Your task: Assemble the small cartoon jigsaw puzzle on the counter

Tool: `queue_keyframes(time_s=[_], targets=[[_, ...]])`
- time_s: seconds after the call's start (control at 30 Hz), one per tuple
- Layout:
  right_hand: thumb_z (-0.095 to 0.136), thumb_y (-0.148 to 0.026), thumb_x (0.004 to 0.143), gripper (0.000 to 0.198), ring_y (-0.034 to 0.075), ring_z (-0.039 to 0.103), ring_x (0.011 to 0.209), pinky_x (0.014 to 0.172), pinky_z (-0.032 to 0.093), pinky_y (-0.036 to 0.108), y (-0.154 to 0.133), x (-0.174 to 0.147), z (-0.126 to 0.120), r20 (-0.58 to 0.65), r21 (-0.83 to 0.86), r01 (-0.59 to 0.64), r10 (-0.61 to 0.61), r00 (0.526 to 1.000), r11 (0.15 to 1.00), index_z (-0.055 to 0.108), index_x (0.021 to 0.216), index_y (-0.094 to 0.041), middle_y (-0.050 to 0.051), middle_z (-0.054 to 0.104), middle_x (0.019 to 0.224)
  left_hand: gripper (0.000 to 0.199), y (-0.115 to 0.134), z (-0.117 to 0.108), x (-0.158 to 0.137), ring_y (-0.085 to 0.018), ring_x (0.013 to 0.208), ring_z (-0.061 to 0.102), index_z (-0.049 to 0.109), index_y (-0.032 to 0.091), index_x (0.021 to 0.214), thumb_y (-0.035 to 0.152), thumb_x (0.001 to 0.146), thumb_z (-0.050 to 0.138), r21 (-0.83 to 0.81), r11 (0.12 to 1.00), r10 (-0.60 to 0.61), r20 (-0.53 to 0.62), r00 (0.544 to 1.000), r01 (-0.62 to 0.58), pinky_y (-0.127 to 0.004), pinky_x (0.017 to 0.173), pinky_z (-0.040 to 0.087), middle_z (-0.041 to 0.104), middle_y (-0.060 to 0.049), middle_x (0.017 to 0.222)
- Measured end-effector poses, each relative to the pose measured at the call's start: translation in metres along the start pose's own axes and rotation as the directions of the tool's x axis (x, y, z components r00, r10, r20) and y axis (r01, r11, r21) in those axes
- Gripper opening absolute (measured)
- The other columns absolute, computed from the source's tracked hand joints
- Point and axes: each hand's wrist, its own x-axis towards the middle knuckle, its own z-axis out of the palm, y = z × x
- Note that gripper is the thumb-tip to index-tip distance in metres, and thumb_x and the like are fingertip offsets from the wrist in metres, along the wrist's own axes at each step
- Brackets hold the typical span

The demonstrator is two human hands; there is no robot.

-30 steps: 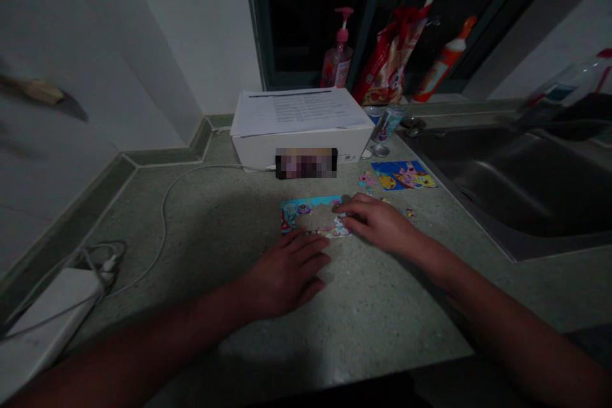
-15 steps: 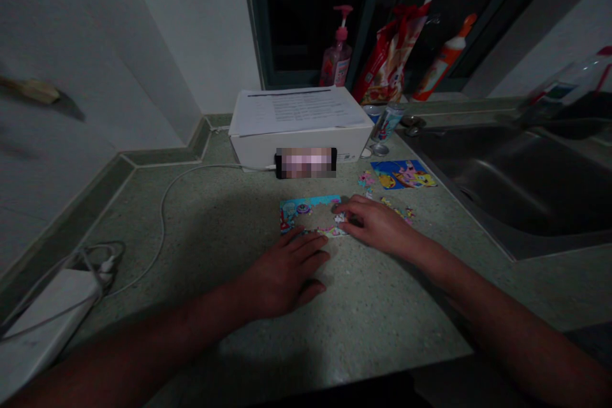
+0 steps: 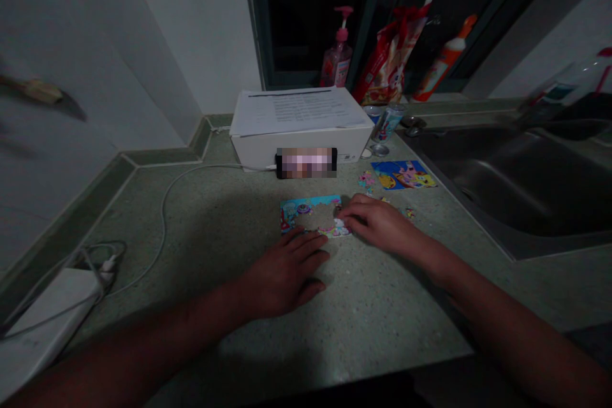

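A jigsaw puzzle (image 3: 289,205) lies on the counter, its frame of colourful pieces joined around a bare middle. My left hand (image 3: 294,271) rests flat, fingers spread, with its fingertips touching the puzzle's lower edge. At the right side of the puzzle, my right hand (image 3: 377,220) has its thumb and fingers pinched together on a small puzzle piece (image 3: 338,222), partly hidden by the fingertips. Loose puzzle pieces (image 3: 366,178) lie beyond the right hand, and more sit to its right. Behind them is a blue picture card (image 3: 405,174) with cartoon figures.
A phone (image 3: 306,163) with a blurred screen leans on a white box (image 3: 296,143), its cable (image 3: 162,217) running left to a white power strip (image 3: 57,306). A can (image 3: 388,123) stands beside the box. The steel sink (image 3: 516,185) is on the right.
The fingers of my right hand have closed together at the puzzle's right edge. My left hand has stayed in place.
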Motion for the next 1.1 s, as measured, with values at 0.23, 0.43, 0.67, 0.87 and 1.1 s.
queue_keyframes(time_s=[0.23,0.43,0.67,0.87,1.1], targets=[[0.058,-0.019,0.104,0.026,0.026,0.074,0.104,0.094,0.059,0.043,0.001,-0.001,-0.002,0.002,0.012,0.016,-0.016,1.000,1.000,0.080,0.113,-0.029,0.007,0.075,0.109,0.043,0.001,0.000,0.000,-0.035,0.153,0.055,0.063,0.019,0.145,0.043,0.109,0.060,-0.003,1.000,0.010,-0.017,1.000,-0.010,-0.064,0.132,0.044,0.064,-0.018,0.158],[0.056,-0.016,0.103,0.028,0.026,0.074,0.104,0.091,0.059,0.043,-0.006,-0.002,-0.003,0.024,-0.009,0.048,-0.048,0.999,0.999,0.079,0.114,-0.028,0.007,0.074,0.108,0.042,0.003,-0.001,0.001,-0.033,0.154,0.055,0.061,0.022,0.146,0.043,0.109,0.060,0.004,1.000,-0.011,-0.003,1.000,0.011,-0.062,0.133,0.043,0.064,-0.016,0.159],[0.058,-0.015,0.100,0.029,0.026,0.075,0.099,0.087,0.059,0.042,-0.013,-0.004,-0.001,0.054,-0.016,0.052,-0.051,0.997,0.999,0.080,0.112,-0.029,0.008,0.075,0.111,0.044,0.002,-0.001,0.001,-0.033,0.153,0.056,0.060,0.024,0.147,0.046,0.110,0.058,0.007,1.000,-0.007,-0.005,1.000,0.007,-0.063,0.131,0.046,0.063,-0.016,0.159],[0.058,-0.014,0.100,0.029,0.023,0.075,0.097,0.085,0.057,0.037,-0.016,-0.004,-0.002,0.066,-0.004,0.082,-0.082,0.994,0.997,0.080,0.113,-0.027,0.006,0.076,0.110,0.044,0.001,-0.001,0.001,-0.034,0.152,0.056,0.060,0.023,0.147,0.046,0.109,0.060,0.006,1.000,0.006,-0.019,1.000,-0.006,-0.063,0.132,0.045,0.064,-0.015,0.158],[0.060,-0.023,0.105,0.026,0.026,0.075,0.103,0.088,0.058,0.040,-0.021,-0.003,0.000,0.101,-0.003,0.083,-0.083,0.991,0.997,0.079,0.121,-0.029,0.008,0.076,0.115,0.042,0.003,-0.001,0.001,-0.033,0.152,0.057,0.062,0.022,0.144,0.046,0.110,0.059,0.018,1.000,-0.005,-0.018,1.000,0.005,-0.060,0.133,0.043,0.065,-0.015,0.156]])
